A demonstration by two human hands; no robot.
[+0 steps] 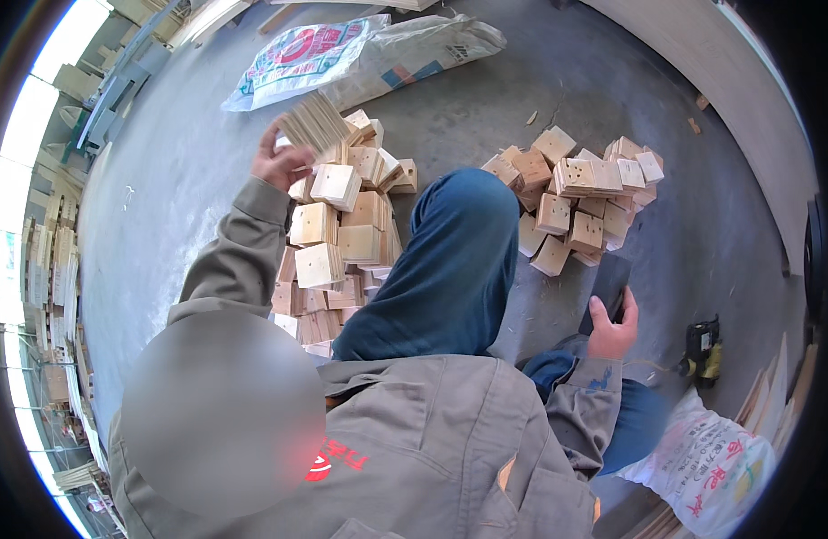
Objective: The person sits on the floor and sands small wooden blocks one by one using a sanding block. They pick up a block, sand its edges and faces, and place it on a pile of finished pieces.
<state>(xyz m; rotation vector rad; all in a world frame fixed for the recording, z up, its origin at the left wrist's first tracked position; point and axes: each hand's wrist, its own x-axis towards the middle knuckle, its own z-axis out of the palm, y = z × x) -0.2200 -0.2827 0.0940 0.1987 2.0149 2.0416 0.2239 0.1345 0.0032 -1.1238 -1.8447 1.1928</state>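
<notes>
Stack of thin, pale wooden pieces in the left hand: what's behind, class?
Behind the stack, square pale wooden blocks and grey floor show past its edges; whatever it covers is hidden.

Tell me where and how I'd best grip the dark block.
Likely by its near end, from the right: the dark block looks long and slim, its far end free, so a pinch across its width should hold, much as the right hand grips it.

A grey-brown work jacket (486, 404) is seen across the bottom of the frame, its chest marked with a red emblem (319, 468). The left sleeve (227, 251), at middle left, and right sleeve (577, 406), at lower right, are cuffed, the right streaked bright blue. Dark blue trousers (463, 260) are worn, creased, at centre.
</notes>
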